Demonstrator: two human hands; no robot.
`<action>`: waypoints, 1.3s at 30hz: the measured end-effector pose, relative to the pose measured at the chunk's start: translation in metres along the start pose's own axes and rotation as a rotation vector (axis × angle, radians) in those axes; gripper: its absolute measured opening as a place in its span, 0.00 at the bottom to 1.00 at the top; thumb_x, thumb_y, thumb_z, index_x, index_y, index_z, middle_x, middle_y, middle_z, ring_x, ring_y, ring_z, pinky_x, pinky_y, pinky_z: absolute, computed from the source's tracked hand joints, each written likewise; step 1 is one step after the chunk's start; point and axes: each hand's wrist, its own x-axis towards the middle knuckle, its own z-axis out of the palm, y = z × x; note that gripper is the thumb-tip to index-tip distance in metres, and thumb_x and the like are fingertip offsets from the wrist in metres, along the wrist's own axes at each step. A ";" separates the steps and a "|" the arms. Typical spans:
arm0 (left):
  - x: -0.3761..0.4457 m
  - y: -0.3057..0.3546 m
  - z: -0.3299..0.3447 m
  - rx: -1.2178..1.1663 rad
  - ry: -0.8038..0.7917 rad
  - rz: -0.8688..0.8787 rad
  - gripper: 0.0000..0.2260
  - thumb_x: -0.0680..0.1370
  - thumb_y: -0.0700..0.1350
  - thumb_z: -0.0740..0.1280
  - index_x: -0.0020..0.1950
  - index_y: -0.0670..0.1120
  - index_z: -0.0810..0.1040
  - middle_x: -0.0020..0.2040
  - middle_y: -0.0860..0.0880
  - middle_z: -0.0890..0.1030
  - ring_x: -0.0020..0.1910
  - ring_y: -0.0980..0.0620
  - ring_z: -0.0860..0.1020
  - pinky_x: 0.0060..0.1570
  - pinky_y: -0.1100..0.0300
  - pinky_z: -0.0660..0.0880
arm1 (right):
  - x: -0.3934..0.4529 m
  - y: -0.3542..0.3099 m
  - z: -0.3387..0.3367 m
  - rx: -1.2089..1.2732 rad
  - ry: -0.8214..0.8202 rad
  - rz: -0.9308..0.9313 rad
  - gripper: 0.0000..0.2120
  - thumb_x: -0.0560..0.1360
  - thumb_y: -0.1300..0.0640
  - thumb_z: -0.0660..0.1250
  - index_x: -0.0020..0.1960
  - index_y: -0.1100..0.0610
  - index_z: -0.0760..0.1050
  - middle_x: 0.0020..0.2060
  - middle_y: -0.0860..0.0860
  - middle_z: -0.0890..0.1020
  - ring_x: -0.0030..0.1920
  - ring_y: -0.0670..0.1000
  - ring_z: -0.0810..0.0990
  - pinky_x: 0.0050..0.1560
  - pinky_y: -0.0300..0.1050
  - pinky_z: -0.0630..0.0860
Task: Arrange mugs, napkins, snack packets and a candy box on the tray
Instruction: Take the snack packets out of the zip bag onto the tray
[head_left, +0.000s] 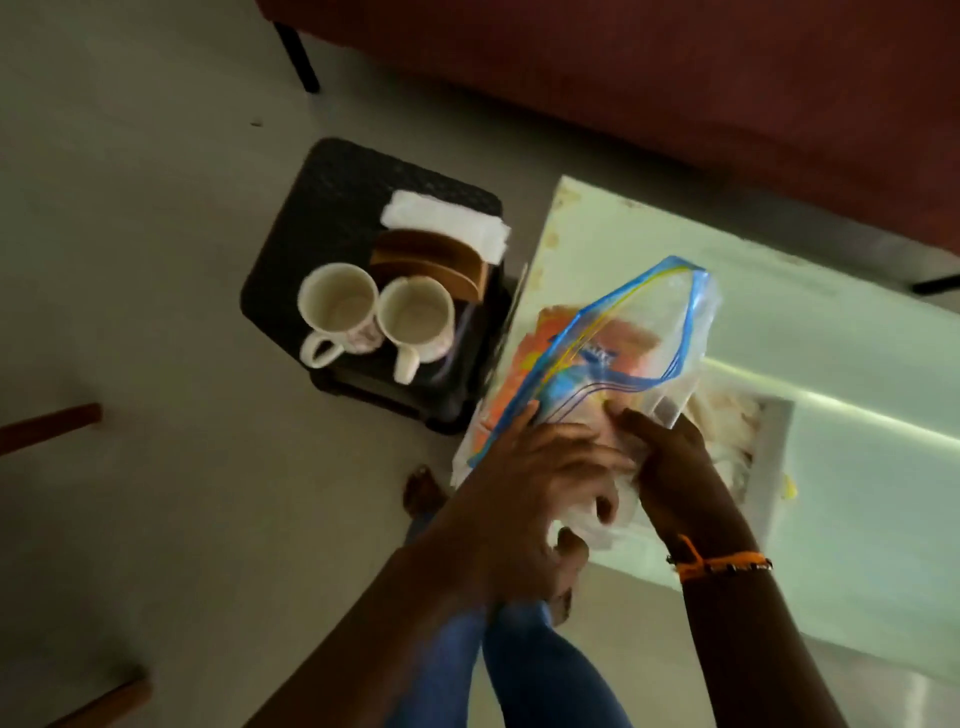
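Both hands grip the lower end of a clear zip bag (641, 332) with a blue seal, held over the near end of a white glass table (810, 332). Orange snack packets (524, 364) show through the bag. My left hand (540, 488) clasps the bag's bottom from the left; my right hand (670, 467) pinches it from the right. Two white mugs (337, 306) (415, 322) stand on a dark stool (332, 208) to the left, with white napkins (447, 223) and a brown wooden holder (431, 265) behind them.
A red sofa (675, 78) runs along the back. Crumpled plastic (727, 431) lies on the table beside my right hand. My legs in blue jeans (519, 665) are below. Brown wooden furniture parts (47, 426) sit at the left edge.
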 end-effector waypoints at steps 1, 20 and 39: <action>0.000 0.011 0.009 -0.150 0.006 -0.043 0.11 0.64 0.43 0.62 0.45 0.49 0.77 0.59 0.53 0.78 0.64 0.54 0.71 0.68 0.49 0.64 | -0.009 0.006 -0.019 -0.036 0.028 -0.001 0.13 0.67 0.65 0.68 0.50 0.55 0.78 0.34 0.49 0.85 0.32 0.48 0.81 0.30 0.41 0.75; 0.000 0.018 0.134 -0.369 0.252 -0.756 0.08 0.68 0.45 0.69 0.44 0.43 0.77 0.38 0.45 0.78 0.38 0.51 0.74 0.42 0.56 0.70 | -0.053 0.072 -0.130 -0.164 -0.172 0.146 0.09 0.78 0.52 0.57 0.55 0.48 0.74 0.44 0.41 0.82 0.46 0.43 0.79 0.47 0.42 0.74; -0.048 0.066 0.105 -0.180 0.786 -0.817 0.17 0.76 0.44 0.64 0.27 0.51 0.69 0.25 0.55 0.70 0.24 0.60 0.71 0.26 0.71 0.64 | -0.098 -0.021 -0.091 -0.991 0.242 -0.699 0.09 0.66 0.68 0.67 0.44 0.61 0.73 0.42 0.57 0.78 0.39 0.56 0.77 0.41 0.48 0.73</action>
